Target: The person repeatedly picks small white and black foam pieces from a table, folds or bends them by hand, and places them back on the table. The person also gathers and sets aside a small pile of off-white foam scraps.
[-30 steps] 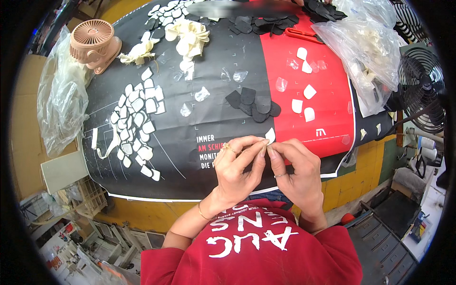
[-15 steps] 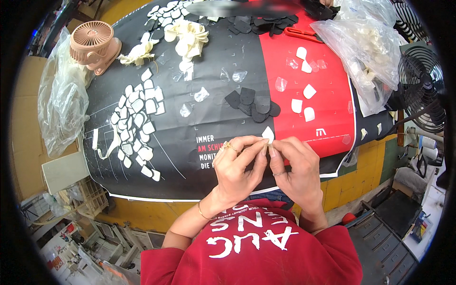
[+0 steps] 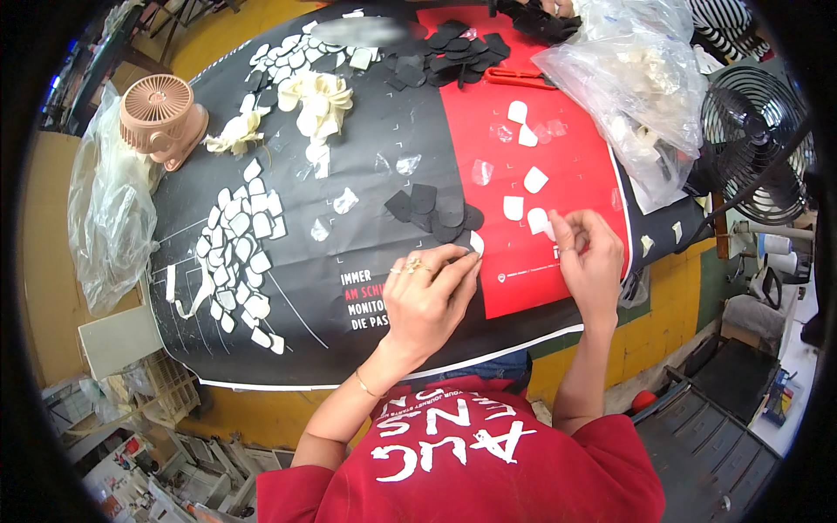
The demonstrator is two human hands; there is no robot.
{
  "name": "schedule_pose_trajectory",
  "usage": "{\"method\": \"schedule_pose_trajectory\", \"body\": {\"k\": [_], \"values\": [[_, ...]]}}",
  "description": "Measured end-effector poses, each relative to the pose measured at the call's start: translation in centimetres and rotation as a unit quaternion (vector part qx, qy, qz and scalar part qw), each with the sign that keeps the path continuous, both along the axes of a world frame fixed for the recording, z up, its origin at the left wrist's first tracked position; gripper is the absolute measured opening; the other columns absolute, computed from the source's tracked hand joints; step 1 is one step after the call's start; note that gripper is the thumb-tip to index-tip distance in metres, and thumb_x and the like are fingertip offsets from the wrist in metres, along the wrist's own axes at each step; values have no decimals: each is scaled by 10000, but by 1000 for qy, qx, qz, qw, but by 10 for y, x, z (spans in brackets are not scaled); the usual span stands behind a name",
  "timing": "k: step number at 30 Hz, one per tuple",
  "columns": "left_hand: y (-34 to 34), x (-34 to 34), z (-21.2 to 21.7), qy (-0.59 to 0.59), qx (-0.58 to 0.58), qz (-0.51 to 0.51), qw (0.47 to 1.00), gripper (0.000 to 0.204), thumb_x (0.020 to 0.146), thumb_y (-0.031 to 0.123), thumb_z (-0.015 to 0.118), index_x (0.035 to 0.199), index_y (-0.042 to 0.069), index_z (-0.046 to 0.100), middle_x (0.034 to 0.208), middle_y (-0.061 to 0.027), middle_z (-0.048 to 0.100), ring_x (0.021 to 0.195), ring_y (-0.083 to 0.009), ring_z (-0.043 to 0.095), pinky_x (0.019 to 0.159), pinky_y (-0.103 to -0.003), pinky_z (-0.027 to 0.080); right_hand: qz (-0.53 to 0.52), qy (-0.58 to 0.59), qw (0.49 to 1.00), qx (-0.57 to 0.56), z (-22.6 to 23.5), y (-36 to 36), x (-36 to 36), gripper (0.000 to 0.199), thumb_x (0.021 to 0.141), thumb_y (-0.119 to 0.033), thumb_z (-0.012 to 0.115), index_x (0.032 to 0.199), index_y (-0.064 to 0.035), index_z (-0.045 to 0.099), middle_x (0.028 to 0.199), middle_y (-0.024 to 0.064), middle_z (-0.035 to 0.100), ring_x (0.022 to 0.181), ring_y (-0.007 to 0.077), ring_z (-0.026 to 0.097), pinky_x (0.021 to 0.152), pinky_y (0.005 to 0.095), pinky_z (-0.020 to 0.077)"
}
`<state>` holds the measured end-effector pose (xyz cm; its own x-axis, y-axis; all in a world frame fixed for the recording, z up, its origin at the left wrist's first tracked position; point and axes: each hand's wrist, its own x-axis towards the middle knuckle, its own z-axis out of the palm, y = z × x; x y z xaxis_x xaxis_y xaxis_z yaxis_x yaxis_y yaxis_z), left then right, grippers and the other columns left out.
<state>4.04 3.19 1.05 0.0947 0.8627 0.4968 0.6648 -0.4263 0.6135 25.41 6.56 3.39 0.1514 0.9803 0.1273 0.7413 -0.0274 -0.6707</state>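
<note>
Left hand (image 3: pixel 429 292) pinches a white petal (image 3: pixel 476 243) beside black petals (image 3: pixel 436 209); press flat. Right hand (image 3: pixel 588 257) seemingly pinches another white piece (image 3: pixel 539 221).

white piece (image 3: pixel 476 243): mostly hidden by left hand (image 3: pixel 427 292) | right hand (image 3: pixel 591 257) grip contents: unclear

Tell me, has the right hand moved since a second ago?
Yes. The right hand has left the left hand and gone right, onto the red sheet.
</note>
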Motion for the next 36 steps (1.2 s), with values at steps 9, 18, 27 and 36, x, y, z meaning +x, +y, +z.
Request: {"method": "schedule_pose_trajectory", "body": {"k": [9, 18, 27, 36], "values": [[-2, 9, -4, -15, -21, 0, 1000, 160, 788, 99, 806, 927, 94, 727, 989, -31, 685, 782, -193, 646, 701, -331, 460, 14, -107, 994, 36, -21, 49, -6, 316, 901, -271, 737, 1085, -28, 653, 1026, 150, 595, 920, 306, 626, 808, 435, 499], [-3, 4, 20, -236, -170, -9, 957, 193, 859, 15, 751, 1051, -1, 733, 985, -110, 695, 758, -133, 635, 711, -258, 503, 72, 299, 951, -21, 16, 15, -23, 165, 880, -138, 767, 890, -8, 666, 905, 44, 667, 741, 112, 569, 713, 276, 449], [-10, -2, 50, -342, -236, -60, 907, 126, 873, -25, 714, 997, -33, 732, 1000, -120, 691, 944, -170, 640, 848, -287, 493, 125, 503, 847, -115, 18, -13, -45, 127, 915, -108, 744, 945, -18, 659, 858, -13, 666, 728, 20, 497, 649, 194, 399], [-9, -7, 46, -313, -177, -43, 932, 134, 868, -10, 733, 1000, -4, 758, 954, -98, 712, 832, -137, 671, 740, -261, 531, 113, 476, 865, -107, 17, -17, -55, 119, 917, -111, 737, 915, -21, 659, 843, -27, 655, 716, 17, 484, 637, 188, 385]]}}
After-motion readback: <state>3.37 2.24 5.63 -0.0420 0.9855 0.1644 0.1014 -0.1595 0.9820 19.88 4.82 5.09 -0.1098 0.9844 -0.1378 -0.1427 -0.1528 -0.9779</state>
